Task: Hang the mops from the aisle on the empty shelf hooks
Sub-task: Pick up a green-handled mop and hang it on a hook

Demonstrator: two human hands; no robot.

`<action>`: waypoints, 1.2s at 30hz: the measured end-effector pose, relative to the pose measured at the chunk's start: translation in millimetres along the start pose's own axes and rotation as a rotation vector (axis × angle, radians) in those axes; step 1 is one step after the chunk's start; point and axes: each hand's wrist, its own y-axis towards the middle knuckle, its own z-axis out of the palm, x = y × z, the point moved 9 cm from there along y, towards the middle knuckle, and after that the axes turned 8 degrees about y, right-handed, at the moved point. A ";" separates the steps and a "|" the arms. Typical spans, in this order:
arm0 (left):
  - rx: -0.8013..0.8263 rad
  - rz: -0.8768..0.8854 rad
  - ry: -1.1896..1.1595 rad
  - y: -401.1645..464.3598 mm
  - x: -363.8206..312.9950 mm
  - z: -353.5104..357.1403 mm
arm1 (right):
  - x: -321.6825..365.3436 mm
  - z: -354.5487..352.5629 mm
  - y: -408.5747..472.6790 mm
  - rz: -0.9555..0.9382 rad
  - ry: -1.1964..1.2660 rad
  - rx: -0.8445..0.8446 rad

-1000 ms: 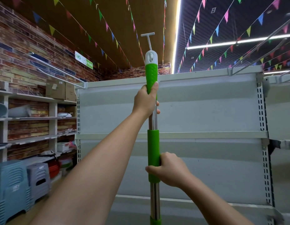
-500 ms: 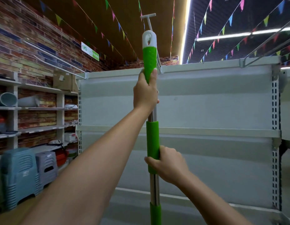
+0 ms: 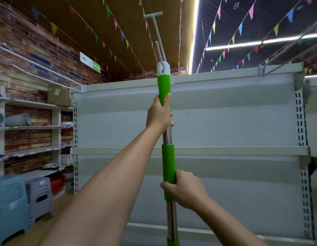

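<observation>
At shelf hook [image 3: 158, 35]: both hands grip upright mop [image 3: 168, 162].

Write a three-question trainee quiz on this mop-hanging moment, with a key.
1. True or false: the left hand grips the mop handle lower down than the right hand does.
2. Multiple choice: the white cap at the top of the handle is A) resting on the floor, B) up at the shelf hook, C) inside a plastic stool.
3. Fill in: the two grip sleeves on the handle are coloured ____.

Key: 1 false, the left hand holds the upper sleeve and the right hand the lower one. 2 B. 3 green.
</observation>
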 end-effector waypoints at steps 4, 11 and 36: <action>0.028 -0.006 0.218 21.4 10.9 10.9 | -11.6 7.7 17.9 0.031 0.020 -0.029; 0.007 -0.029 0.375 44.5 33.1 26.3 | -25.8 17.6 51.8 0.093 -0.051 -0.021; 0.048 0.029 0.633 59.3 63.5 63.0 | -65.4 36.5 102.8 0.142 -0.125 -0.119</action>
